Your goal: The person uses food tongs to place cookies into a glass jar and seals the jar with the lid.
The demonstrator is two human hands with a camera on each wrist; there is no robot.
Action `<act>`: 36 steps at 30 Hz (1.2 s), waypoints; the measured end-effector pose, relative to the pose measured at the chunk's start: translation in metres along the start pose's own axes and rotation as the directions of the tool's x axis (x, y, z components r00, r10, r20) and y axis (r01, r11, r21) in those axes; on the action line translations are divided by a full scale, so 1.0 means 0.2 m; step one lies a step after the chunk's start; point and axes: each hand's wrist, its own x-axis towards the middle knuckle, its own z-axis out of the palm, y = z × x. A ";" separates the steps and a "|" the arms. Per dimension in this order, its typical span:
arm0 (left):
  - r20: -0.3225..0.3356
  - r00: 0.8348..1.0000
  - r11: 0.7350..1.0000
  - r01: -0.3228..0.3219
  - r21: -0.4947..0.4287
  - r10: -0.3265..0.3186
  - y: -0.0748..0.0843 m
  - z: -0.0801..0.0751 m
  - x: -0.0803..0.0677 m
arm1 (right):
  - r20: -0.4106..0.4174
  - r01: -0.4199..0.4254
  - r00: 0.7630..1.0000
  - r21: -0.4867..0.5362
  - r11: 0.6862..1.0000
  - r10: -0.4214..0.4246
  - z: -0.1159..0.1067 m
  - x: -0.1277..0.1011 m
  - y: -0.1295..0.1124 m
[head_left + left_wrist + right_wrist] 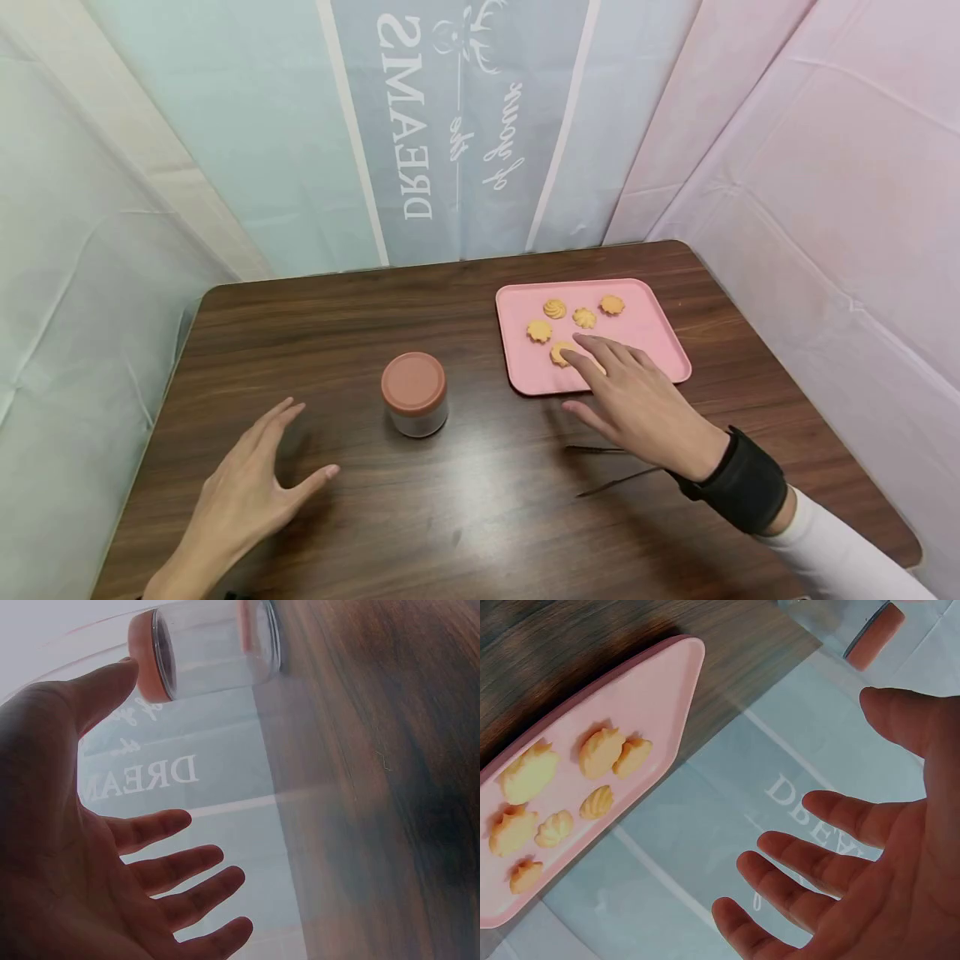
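Starting on the left: the person's left hand (251, 483) is just above the dark brown wood-grain table (465, 525), palm tilted inward, fingers straight and spread apart, thumb sticking out toward the middle. It's holding nothing. The left wrist view shows the same thing, an open palm (90, 847) with the fingers fanned out and the jar beyond the thumb tip.

A bit right of that hand, near but not touching, stands the small clear glass jar with a salmon-pink round lid (414, 394). It's upright, lid on, roughly mid-table.

Keep going right and there are two thin dark sticks (611, 467) lying on the wood, partly tucked under the right wrist; too thin to say what they are exactly.

Then the right hand (637, 400), with a black wrist strap (738, 479) and a white sleeve (840, 554) behind it. Fingers are stretched out and slightly apart, reaching over the near edge of the flat pink rectangular plastic tray (652, 333). The fingertips sit over or on the closest small golden flower-shaped cookie (558, 353); can't tell if they actually touch it. Nothing is pinched.

Four more cookies (583, 317) lie further back on the tray, all apart from each other. Behind the table hangs a pastel plastic backdrop with mirrored "DREAMS" lettering (408, 125).
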 end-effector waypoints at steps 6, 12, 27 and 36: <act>-0.006 1.000 1.000 -0.009 -0.002 0.009 0.00 0.00 0.00 | 0.026 0.008 1.000 -0.009 1.000 -0.007 -0.01 0.04 -0.03; 0.017 1.000 1.000 0.002 -0.021 -0.002 0.00 0.02 -0.01 | 0.041 0.026 0.999 -0.018 1.000 -0.025 -0.02 0.06 -0.04; -0.007 1.000 0.997 -0.031 -0.074 0.031 0.01 0.06 -0.01 | 0.069 0.084 0.994 -0.040 0.996 -0.081 -0.06 0.13 -0.08; 0.012 0.998 0.995 -0.057 -0.078 0.058 0.02 0.07 0.01 | 0.077 0.103 0.992 -0.053 0.993 -0.099 -0.07 0.16 -0.09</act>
